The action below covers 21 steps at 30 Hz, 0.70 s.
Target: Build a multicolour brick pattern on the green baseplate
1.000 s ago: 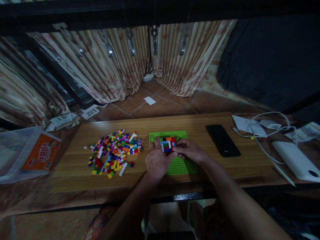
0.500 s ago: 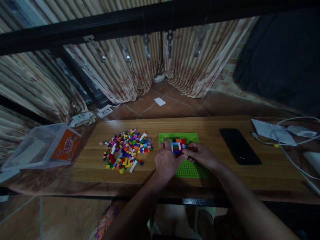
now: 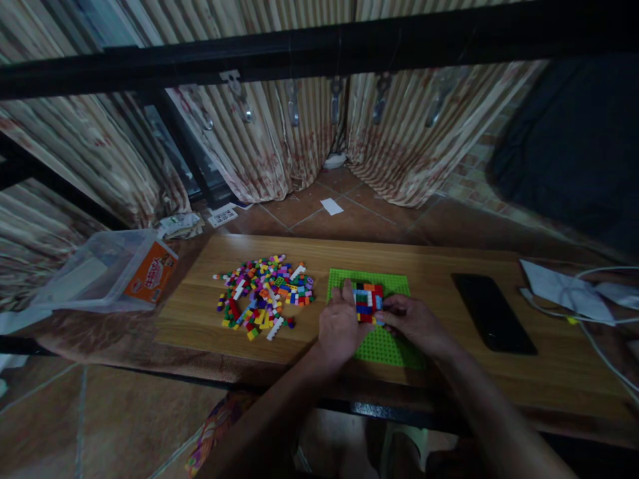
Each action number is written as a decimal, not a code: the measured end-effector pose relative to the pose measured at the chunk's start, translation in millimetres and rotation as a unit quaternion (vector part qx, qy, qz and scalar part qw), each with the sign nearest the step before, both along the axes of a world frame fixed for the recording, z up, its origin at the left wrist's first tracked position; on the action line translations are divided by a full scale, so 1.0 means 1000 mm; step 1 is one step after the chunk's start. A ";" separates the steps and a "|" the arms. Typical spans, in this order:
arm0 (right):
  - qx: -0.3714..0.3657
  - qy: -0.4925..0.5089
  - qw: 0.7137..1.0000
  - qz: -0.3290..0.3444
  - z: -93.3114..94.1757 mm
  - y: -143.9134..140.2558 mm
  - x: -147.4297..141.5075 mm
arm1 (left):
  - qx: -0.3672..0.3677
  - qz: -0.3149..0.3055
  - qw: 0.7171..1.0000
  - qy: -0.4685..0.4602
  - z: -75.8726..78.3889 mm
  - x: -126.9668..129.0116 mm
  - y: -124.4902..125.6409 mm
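Observation:
A patchwork of coloured building bricks (image 3: pixel 366 301), mostly red, blue, white and black, sits on the green studded baseplate (image 3: pixel 382 350). My left hand (image 3: pixel 338 326) lies along its left side, fingers stretched forward over the plate and thumb by the near edge. At the lower right corner of the patchwork, the thumb and fingers of my right hand (image 3: pixel 410 320) are closed together. Whatever lies between those fingertips is too small and dark to make out. Left of the baseplate, a loose heap of small mixed bricks (image 3: pixel 259 293) spreads over the wooden board.
The wooden board (image 3: pixel 184 313) carries a black phone (image 3: pixel 493 313) on the right. Beyond it are white papers (image 3: pixel 566 289) and white cables (image 3: pixel 599 349). A clear plastic box (image 3: pixel 100 273) with an orange label stands at the left. Curtains (image 3: pixel 309 146) hang behind a dark bar.
The view has shifted, so the board and its contents appear further right and slightly lower. My right fingertips have moved to the near right corner of the patchwork; my left hand stays beside it.

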State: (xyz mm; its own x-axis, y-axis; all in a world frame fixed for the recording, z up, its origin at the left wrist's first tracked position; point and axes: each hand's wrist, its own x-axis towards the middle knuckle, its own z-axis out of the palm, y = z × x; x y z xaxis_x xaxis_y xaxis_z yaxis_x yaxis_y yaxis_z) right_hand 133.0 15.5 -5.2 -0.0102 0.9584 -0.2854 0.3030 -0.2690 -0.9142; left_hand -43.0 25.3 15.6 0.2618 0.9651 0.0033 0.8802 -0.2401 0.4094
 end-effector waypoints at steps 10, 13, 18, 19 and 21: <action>0.025 -0.005 0.993 -0.117 0.014 0.000 0.002 | -0.030 -0.030 0.997 -0.057 0.007 -0.011 0.005; 0.064 0.002 0.982 -0.176 0.020 0.004 0.000 | -0.055 -0.034 0.995 -0.080 0.009 -0.013 0.006; 0.144 0.001 0.958 -0.247 0.036 0.006 -0.015 | -0.081 -0.060 0.986 -0.135 0.015 -0.019 0.009; 0.157 -0.001 0.955 -0.252 0.039 0.006 -0.020 | -0.086 -0.057 0.984 -0.142 0.017 -0.022 0.011; 0.182 -0.010 0.952 -0.245 0.041 0.003 -0.030 | -0.084 -0.032 0.982 -0.167 0.023 -0.031 0.020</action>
State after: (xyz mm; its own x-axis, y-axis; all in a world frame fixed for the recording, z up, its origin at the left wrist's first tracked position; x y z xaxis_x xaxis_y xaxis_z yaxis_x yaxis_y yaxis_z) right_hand 102.7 18.8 35.7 0.4664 0.8818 0.0706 0.2412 -0.0499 -0.9692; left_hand -74.0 45.2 38.7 0.3340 0.9408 -0.0583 0.6757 -0.1959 0.7107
